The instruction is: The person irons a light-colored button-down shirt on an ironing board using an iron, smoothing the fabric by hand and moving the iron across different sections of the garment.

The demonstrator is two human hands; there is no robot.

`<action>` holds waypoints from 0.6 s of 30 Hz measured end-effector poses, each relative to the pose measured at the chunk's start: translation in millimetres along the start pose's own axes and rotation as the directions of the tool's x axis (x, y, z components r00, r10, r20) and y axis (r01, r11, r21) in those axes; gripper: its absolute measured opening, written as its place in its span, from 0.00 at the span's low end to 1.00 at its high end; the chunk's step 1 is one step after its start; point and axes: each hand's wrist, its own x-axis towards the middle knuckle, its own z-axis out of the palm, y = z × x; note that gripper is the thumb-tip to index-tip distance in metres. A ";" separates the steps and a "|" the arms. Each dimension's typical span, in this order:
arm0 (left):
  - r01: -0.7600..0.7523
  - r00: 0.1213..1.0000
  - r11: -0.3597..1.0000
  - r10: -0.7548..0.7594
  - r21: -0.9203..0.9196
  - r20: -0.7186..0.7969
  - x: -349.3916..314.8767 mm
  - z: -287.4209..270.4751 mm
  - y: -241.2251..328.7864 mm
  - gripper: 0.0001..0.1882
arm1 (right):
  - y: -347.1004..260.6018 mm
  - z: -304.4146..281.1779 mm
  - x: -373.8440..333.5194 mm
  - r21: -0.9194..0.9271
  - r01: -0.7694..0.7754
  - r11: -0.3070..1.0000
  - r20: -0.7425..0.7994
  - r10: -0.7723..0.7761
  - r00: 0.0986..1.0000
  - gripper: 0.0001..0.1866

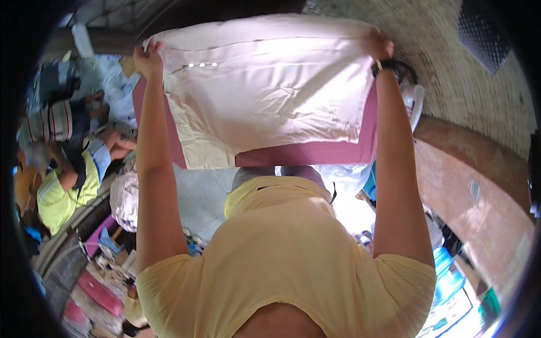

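Observation:
A pale pinkish-white garment (265, 84) is spread over a maroon padded board (304, 156), with its lower left part hanging past the near edge. Three small white spots, which look like buttons, show at its upper left. My left hand (147, 61) is closed on the garment's far left corner. Its far right corner is in the grip of my right hand (380, 45), whose fingers are partly blurred by glare. Both arms reach straight out, and the cloth is stretched between them. Creases run across the middle and right of the fabric.
Beside the board's right end is a white appliance (416, 104) with a black curved part, perhaps an iron. Several people sit at the left, one in a yellow-green shirt (59, 197). A bundle of cloth (124, 200) lies nearer. A blue water jug (448, 270) stands at lower right.

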 end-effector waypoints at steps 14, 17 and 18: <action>-0.692 0.561 0.699 0.363 0.181 0.744 -126.2 275.2 116.0 0.19 | -76.7 -43.7 -383.8 0.222 -0.451 0.864 -0.036 0.470 0.882 0.21; -0.776 0.270 0.631 0.346 -0.010 0.899 -146.5 360.1 119.8 0.23 | -88.2 -36.6 -386.5 0.393 -0.437 0.809 -0.121 0.516 0.848 0.17; -0.797 0.173 0.601 0.321 -0.059 0.931 -152.2 382.8 117.9 0.25 | -90.2 -32.9 -384.7 0.405 -0.416 0.814 -0.169 0.514 0.841 0.16</action>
